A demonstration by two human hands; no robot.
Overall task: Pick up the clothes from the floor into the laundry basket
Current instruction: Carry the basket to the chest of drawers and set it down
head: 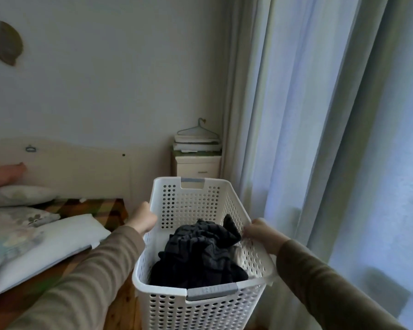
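Note:
A white perforated laundry basket (167,306) with grey handle grips is held up in front of me. Dark, crumpled clothes (198,256) lie inside it. My left hand (142,219) is closed on the basket's left rim. On the right rim, my right hand (260,231) grips the edge. Both arms wear brown-green sleeves. No clothes show on the small strip of floor in view.
A bed (34,234) with pillows and a patterned cover lies at the left, its pale headboard (81,167) against the wall. A small nightstand (197,166) with stacked items and a wire hanger stands in the corner. Long curtains (320,139) hang at the right.

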